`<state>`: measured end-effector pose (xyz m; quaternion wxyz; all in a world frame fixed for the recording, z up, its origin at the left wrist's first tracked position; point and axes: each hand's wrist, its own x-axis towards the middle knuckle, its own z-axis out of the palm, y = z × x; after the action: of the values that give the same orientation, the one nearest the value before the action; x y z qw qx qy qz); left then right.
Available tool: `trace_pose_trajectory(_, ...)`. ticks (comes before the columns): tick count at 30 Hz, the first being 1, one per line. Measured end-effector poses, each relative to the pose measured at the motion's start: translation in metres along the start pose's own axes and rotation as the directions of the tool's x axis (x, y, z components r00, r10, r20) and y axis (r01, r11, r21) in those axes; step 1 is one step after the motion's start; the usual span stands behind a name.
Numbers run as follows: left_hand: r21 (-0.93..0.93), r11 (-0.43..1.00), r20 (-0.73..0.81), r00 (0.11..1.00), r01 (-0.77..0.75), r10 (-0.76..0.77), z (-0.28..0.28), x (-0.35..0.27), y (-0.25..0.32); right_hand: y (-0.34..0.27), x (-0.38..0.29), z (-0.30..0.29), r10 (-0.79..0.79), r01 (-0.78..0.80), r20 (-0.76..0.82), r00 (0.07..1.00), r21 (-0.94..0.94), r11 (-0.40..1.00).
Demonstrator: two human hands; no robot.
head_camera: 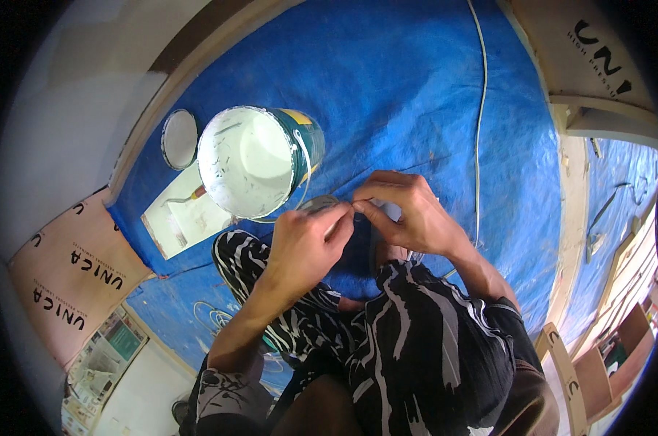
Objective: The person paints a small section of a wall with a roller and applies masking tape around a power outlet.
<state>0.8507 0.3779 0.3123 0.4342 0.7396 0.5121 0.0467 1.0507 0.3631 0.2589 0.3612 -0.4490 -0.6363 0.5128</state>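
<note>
My left hand [310,245] and my right hand [410,210] meet at the fingertips above the blue tarpaulin, in front of my knees. Thumbs and index fingers are pinched together. Anything between them is too small to make out. Below and behind the left fingers shows part of a round grey object [320,203], mostly covered. Close by on the left stands a green paint bucket [247,161], its inside coated white and its wire handle hanging down on the right.
A white-smeared board [190,215] lies left of the bucket, with a red-and-yellow-handled tool [198,193] on it. A round white lid [179,139] is near the wall. A pale cable [480,120] crosses the tarpaulin [405,82]. Printed laminate sheet [83,278] and wooden boxes [596,376] stand at the sides.
</note>
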Motion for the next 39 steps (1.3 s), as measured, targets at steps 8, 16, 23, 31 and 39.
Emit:
trace_pose_trajectory(8, 0.447, 0.852, -0.249, 0.876, -0.274, 0.413, 0.027, 0.003, -0.003, 0.035, 0.003, 0.007, 0.145, -0.144, -0.111, 0.983, 0.014, 0.989)
trace_pose_trajectory(16, 0.511, 0.839, 0.082, 0.982, -0.188, 0.17, 0.106, -0.012, -0.085, 0.067, 0.017, -0.026, 0.397, -0.165, -0.195, 0.897, 0.684, 0.71)
trace_pose_trajectory(23, 0.604, 0.783, 0.099, 0.989, -0.15, 0.113, 0.13, -0.001, -0.083, 0.057, 0.043, -0.025, 0.326, 0.017, -0.304, 0.895, 0.754, 0.657)
trace_pose_trajectory(31, -0.704, 0.644, -0.47, 0.876, -0.3, -0.106, -0.003, 0.099, 0.035, 0.006, 0.12, -0.024, 0.132, 0.354, -0.485, 0.864, 0.773, 0.527)
trace_pose_trajectory(39, -0.507, 0.836, -0.412, 0.911, -0.209, -0.022, -0.074, 0.164, 0.038, 0.02, 0.198, -0.077, 0.047, 0.504, -0.668, 0.743, 0.604, 0.618)
